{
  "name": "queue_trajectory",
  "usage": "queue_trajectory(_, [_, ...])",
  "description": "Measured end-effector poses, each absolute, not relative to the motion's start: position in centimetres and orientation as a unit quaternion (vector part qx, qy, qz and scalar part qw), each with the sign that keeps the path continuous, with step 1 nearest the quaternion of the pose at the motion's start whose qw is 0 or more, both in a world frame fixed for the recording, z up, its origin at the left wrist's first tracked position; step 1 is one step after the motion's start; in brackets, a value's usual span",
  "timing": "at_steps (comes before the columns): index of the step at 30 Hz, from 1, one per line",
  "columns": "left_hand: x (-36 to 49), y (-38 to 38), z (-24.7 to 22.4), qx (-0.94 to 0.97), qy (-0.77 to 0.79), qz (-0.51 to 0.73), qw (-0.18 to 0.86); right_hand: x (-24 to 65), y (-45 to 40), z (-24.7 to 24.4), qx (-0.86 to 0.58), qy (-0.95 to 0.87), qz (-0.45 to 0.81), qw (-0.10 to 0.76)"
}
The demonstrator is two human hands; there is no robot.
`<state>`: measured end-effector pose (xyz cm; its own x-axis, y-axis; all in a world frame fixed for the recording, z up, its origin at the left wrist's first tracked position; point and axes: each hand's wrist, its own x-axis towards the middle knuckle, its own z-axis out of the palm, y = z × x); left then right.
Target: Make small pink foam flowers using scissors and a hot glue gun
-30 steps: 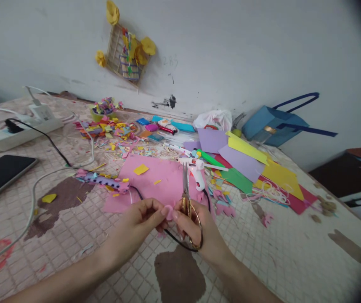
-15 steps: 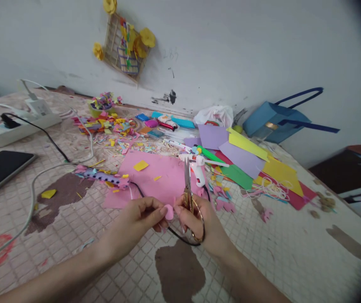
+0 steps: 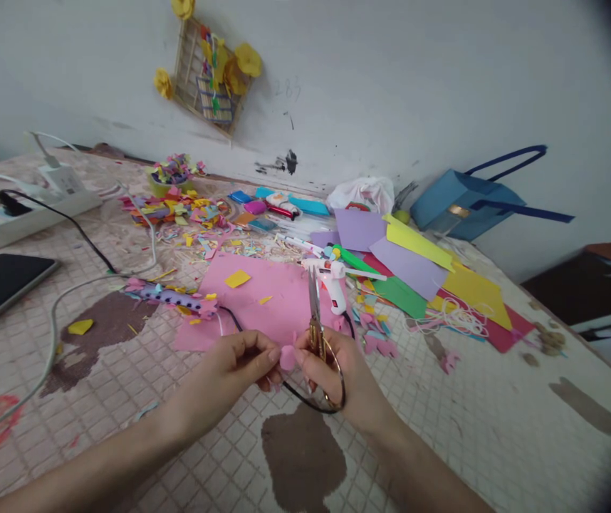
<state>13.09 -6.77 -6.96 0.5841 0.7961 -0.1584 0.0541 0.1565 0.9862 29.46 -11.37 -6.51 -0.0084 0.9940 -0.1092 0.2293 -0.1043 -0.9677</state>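
My left hand (image 3: 246, 360) pinches a small pink paper piece (image 3: 287, 358) between thumb and forefinger. Fingertips of my right hand (image 3: 332, 367) touch the other side of the same piece. Gold-handled scissors (image 3: 316, 335) are held in my right hand, their blades pointing up and away and their loop around by the palm. Beyond the hands lies a pink sheet (image 3: 263, 306) with yellow scraps on it. A white glue gun (image 3: 334, 288) rests at its right side. To the left is a purple decorated strip (image 3: 174, 298) with dark dots and small coloured pieces.
Coloured sheets (image 3: 412, 267) and tangled white string (image 3: 460, 318) lie at right. Paper scraps (image 3: 171, 212) are heaped at the back left, near a filled pot (image 3: 169, 182). A phone (image 3: 3, 288), a power strip (image 3: 33, 214) and cables occupy the left. A blue bag (image 3: 466, 205) stands back right.
The right fingertips have come up against the pink piece, which now spans the gap between both hands. The scissors tilt slightly further left. The view has shifted a little.
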Motion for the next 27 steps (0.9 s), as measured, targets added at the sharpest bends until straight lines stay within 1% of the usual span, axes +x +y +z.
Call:
queue_trajectory(5, [13.3, -6.9, -6.8, 0.573, 0.382, 0.276, 0.670, 29.5, -11.4, -6.9, -0.570, -0.522, 0.474, 0.422])
queue_trajectory(10, [13.1, -6.8, -7.4, 0.610, 0.360, 0.247, 0.661, 29.3, -11.3, -7.0, -0.555, -0.525, 0.498, 0.410])
queue_trajectory(13, [13.0, -6.7, -7.6, 0.599, 0.366, 0.236, 0.672, 29.3, -11.4, -7.0, -0.561, -0.522, 0.493, 0.411])
queue_trajectory(17, [13.0, -6.6, -7.3, 0.580, 0.379, 0.236, 0.682, 29.4, -11.5, -7.2, -0.560, -0.516, 0.494, 0.420])
queue_trajectory(22, [13.0, -6.8, -7.3, 0.598, 0.371, 0.247, 0.666, 29.3, -11.5, -7.6, -0.550, -0.510, 0.514, 0.416])
queue_trajectory(27, [12.9, -6.8, -7.7, 0.594, 0.362, 0.233, 0.679, 29.4, -11.5, -7.4, -0.543, -0.522, 0.518, 0.407])
